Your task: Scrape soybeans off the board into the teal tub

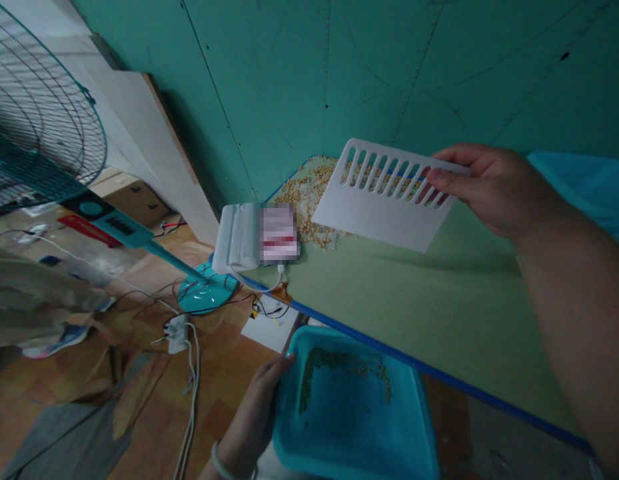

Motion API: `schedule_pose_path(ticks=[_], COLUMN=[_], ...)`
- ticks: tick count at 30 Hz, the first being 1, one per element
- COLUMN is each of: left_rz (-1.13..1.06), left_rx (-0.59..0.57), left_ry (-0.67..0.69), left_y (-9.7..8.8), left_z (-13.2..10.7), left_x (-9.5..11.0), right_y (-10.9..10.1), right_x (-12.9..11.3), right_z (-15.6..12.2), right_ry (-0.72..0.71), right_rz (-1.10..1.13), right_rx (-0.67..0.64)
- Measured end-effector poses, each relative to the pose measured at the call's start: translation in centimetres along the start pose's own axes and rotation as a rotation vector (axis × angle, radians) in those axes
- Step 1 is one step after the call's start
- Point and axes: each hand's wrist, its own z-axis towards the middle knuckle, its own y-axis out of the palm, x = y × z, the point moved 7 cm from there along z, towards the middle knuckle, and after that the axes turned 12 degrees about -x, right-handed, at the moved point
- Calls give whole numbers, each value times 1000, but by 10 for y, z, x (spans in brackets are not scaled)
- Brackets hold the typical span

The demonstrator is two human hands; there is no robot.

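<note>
My right hand (482, 183) pinches the slotted end of a white plastic scraper (384, 197) and holds it tilted in the air above the green table (439, 300). Beyond the scraper a heap of small yellowish grains (309, 197) lies at the table's far corner. My left hand (256, 407) grips the left rim of a blue plastic tray (354, 413), held just below the table's blue front edge. A thin scatter of grains lies inside the tray.
A white device with a blurred label (254, 237) sits on the table's left corner, its cable hanging off. A teal standing fan (44, 127) is on the floor at left, with cables, a power strip (176, 333) and another person's shoe (59, 340). The wall behind is teal.
</note>
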Motion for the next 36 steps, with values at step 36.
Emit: schedule_pose_path(ticks=[36], left_rz=[-56], left_rx=[141], left_ry=[191], left_y=[-23], left_z=[-36], left_x=[18], right_y=[31], right_x=[6], right_z=[7], right_ry=[-77], right_rz=[-268], right_rx=[-107])
